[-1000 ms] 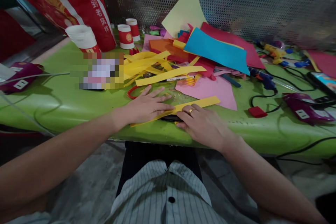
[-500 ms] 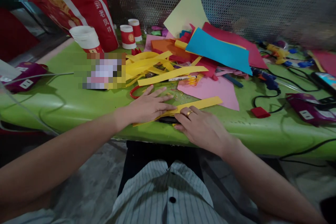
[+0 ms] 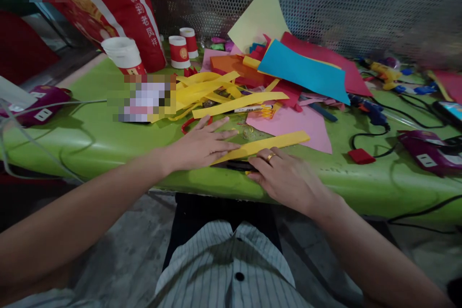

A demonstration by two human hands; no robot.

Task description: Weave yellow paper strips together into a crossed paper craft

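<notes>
My left hand point(image 3: 200, 146) lies flat with fingers spread on the left end of a long yellow paper strip point(image 3: 274, 142) at the near edge of the green table point(image 3: 90, 139). My right hand point(image 3: 288, 180), wearing a gold ring, rests palm down on the strip's near side, its fingertips touching a dark flat object point(image 3: 234, 165) under the strip. A red ring-shaped thing point(image 3: 187, 125) peeks out just beyond my left hand.
A heap of yellow strips point(image 3: 209, 89) and coloured paper sheets point(image 3: 303, 70) covers the table's middle and back. Red paper cups point(image 3: 179, 51), a red bag point(image 3: 108, 5), glue guns point(image 3: 368, 108) with cables and purple power strips point(image 3: 428, 151) lie around. Metal mesh stands behind.
My hands stay pressed on the yellow strip; the left end of the strip now lies hidden under my left hand. The view has shifted slightly.
</notes>
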